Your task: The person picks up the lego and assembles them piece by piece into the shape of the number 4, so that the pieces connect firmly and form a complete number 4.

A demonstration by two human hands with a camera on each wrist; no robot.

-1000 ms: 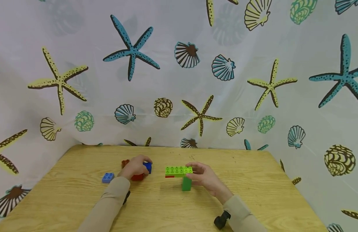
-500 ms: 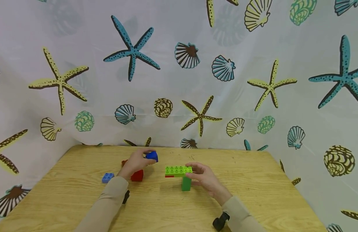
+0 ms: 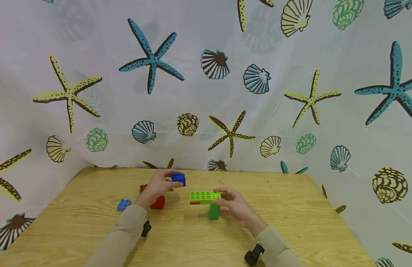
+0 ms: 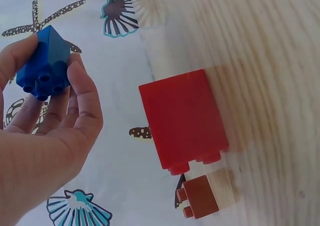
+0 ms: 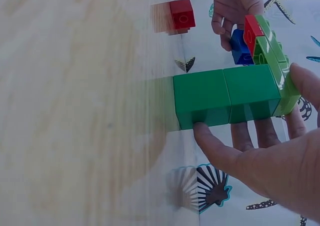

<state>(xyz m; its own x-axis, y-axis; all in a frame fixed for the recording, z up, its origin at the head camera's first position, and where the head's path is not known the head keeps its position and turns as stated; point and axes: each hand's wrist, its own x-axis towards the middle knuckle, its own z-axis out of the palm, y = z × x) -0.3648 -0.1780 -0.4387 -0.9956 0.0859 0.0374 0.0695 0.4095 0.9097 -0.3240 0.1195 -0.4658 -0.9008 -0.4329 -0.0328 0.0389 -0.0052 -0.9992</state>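
My left hand pinches a blue toy building brick between thumb and fingers, above the table. In the left wrist view the studs of that blue brick point toward the camera. My right hand holds a brick build from its right side. Two green bricks form its upright column. Light green bricks lie across the top and stick out to the left. Beneath their left end is a red brick. The blue brick is apart from the build, to its upper left.
A loose red brick stands on the table below my left hand. A smaller reddish-brown brick lies beside it. Farther left is a light blue brick. A patterned curtain hangs behind the table.
My left hand has lifted the blue brick from beside the loose red brick and carried it right, closer to the build. My right hand and the build have stayed put.
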